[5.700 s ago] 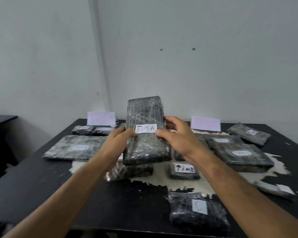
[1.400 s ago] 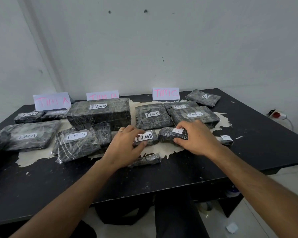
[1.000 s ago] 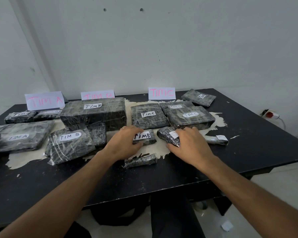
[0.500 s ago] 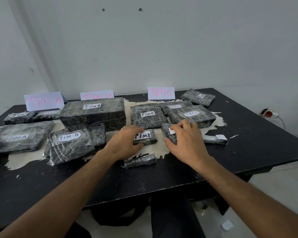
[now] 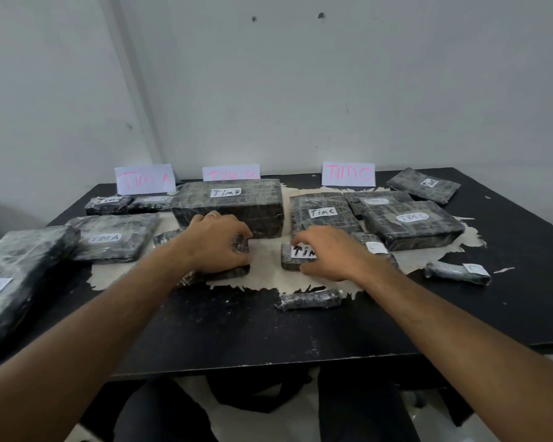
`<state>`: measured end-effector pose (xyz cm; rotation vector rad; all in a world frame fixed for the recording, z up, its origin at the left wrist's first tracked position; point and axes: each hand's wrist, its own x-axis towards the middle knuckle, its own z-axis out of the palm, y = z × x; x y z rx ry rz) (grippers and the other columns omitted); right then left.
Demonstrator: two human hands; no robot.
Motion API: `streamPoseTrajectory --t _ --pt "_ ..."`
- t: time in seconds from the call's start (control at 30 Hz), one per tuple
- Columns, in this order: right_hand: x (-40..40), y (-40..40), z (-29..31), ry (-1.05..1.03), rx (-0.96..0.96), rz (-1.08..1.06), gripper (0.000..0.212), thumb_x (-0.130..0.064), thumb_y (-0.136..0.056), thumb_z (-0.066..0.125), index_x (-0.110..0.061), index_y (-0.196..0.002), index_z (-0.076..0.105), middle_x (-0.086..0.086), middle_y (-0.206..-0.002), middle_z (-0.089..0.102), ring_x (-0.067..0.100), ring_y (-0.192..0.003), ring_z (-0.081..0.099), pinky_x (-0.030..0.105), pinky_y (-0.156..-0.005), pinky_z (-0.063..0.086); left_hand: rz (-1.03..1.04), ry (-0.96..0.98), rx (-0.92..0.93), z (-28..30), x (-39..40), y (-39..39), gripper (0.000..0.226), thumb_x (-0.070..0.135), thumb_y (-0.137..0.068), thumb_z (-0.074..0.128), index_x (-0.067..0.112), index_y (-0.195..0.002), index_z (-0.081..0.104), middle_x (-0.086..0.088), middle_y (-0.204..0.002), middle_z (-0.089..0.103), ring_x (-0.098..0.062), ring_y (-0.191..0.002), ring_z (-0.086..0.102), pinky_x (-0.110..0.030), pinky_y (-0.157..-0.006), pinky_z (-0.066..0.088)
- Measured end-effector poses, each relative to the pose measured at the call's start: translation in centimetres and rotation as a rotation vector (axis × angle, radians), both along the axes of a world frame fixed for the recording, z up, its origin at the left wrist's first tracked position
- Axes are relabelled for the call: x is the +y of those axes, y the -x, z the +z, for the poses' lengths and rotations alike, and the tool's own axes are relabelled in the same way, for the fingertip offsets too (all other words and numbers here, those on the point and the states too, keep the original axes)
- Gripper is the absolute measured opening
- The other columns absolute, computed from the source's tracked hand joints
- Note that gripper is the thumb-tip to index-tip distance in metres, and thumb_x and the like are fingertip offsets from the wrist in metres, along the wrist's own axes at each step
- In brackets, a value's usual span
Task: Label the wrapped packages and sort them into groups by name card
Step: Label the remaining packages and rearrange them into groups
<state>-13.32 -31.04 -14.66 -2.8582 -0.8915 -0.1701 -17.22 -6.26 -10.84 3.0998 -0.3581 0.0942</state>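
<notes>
While left hand (image 5: 219,242) grips a package (image 5: 240,250), right hand (image 5: 329,255) pinches small package (image 5: 296,256).

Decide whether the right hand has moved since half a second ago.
Yes. The right hand has gone left, off the package beside the TIM C stack and onto the small TIM package.

Three name cards (image 5: 348,173) line the desk's (image 5: 268,333) rear edge, wrapped packages (image 5: 412,223) grouped before each, small roll (image 5: 310,299) nearest.
</notes>
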Motion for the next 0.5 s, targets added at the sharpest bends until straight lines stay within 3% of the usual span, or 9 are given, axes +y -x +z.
streamPoseTrajectory --t 0.07,0.2,0.37,0.5 --pt "1.1 0.0 -0.1 -0.008 -0.020 -0.016 0.050 -0.047 -0.085 0.076 -0.029 -0.129 0.061 -0.003 -0.128 0.063 0.018 -0.117 0.059 0.041 -0.096 0.047 0.020 0.003 0.013 -0.1 0.8 0.5 0.059 0.062 -0.087 0.066 0.036 -0.139 0.057 0.011 -0.145 0.053 -0.023 -0.136 0.044 -0.049 -0.113 0.028" --pt "3.6 0.2 -0.6 -0.174 0.059 -0.079 0.048 -0.055 -0.084 0.077 -0.020 -0.116 0.067 0.000 -0.114 0.067 0.018 -0.103 0.061 0.031 -0.077 0.044 0.011 0.031 0.027 -0.3 1.4 1.0 0.065 0.067 -0.085 0.067 0.039 -0.142 0.054 0.016 -0.150 0.048 -0.018 -0.139 0.042 -0.048 -0.112 0.025" --pt "5.4 -0.1 -0.3 -0.356 0.252 -0.122 0.034 -0.030 -0.092 0.070 -0.010 -0.119 0.073 0.008 -0.118 0.073 0.020 -0.101 0.067 0.038 -0.091 0.056 -0.002 0.093 0.030 -1.0 1.9 1.3 0.065 0.064 -0.087 0.066 0.040 -0.144 0.051 0.017 -0.154 0.044 -0.016 -0.143 0.037 -0.050 -0.115 0.023" --pt "6.0 -0.4 -0.9 -0.426 0.325 -0.149 0.041 -0.018 -0.091 0.073 -0.013 -0.131 0.068 0.007 -0.130 0.068 0.013 -0.096 0.063 0.014 -0.068 0.045 -0.033 0.170 0.029 -1.7 2.4 1.6 0.065 0.056 -0.089 0.069 0.036 -0.148 0.049 0.015 -0.157 0.042 -0.016 -0.147 0.032 -0.051 -0.122 0.020"
